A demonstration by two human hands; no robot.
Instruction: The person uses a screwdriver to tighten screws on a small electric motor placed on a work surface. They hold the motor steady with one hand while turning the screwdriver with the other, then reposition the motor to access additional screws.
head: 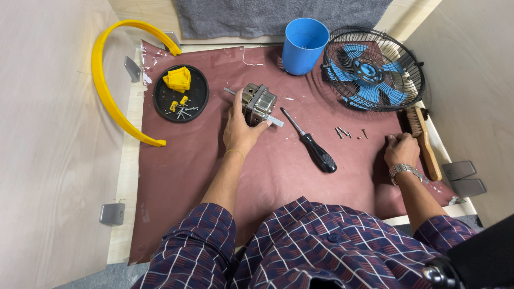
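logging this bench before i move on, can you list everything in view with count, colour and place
motor: 1, silver, mat centre, under left hand
screwdriver: 1, black handle, right of motor
loose screws: a few, silver, below fan
fan: 1, black cage, blue blades, top right
cup: 1, blue, top centre
round tray: 1, black, holds yellow parts and screws
curved band: 1, yellow, left
brush: 1, wooden, right edge
towel: 1, grey, top
mat: 1, maroon
left hand: on motor
right hand: closed, beside brush

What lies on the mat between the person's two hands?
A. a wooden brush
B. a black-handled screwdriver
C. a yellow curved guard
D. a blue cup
B: the black-handled screwdriver lies loose on the brown mat, between the left hand gripping the metal motor and the right hand.
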